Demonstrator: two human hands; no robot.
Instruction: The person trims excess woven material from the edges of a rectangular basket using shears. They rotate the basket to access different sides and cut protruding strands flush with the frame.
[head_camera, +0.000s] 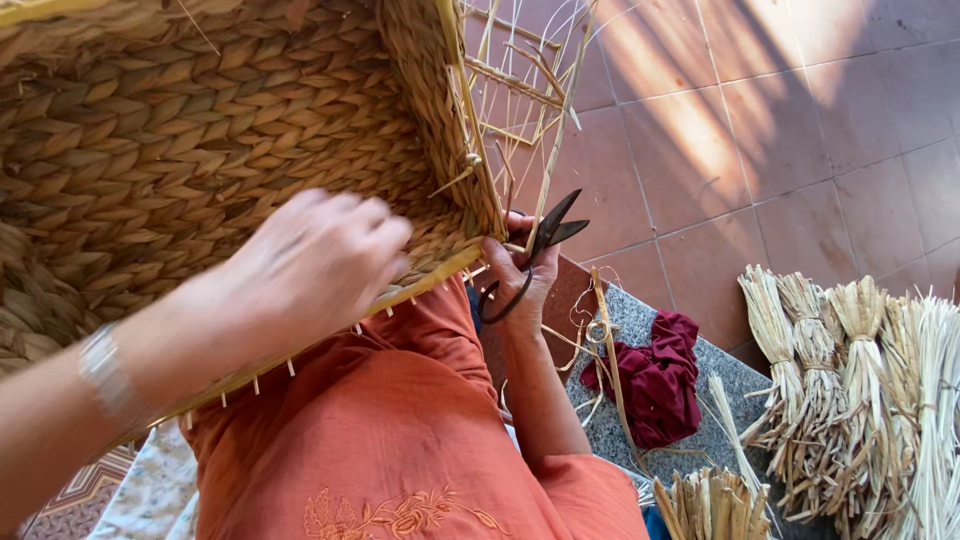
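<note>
A large woven basket (170, 140) is lying tilted across the person's lap, over an orange garment (400, 430), its rim edged with short cut stalk ends. The left hand (315, 265) is pressing on the basket's plaited wall near the rim, fingers curled and blurred; whether they are pinching a strand cannot be told. The right hand (520, 275) is clenching around the handles of dark scissors (535, 250), blades pointing up beside loose upright stalks at the basket's corner. Bundles of dried straw (850, 380) are lying on the tiled floor (800, 130), near a dark red cloth (655, 375).
</note>
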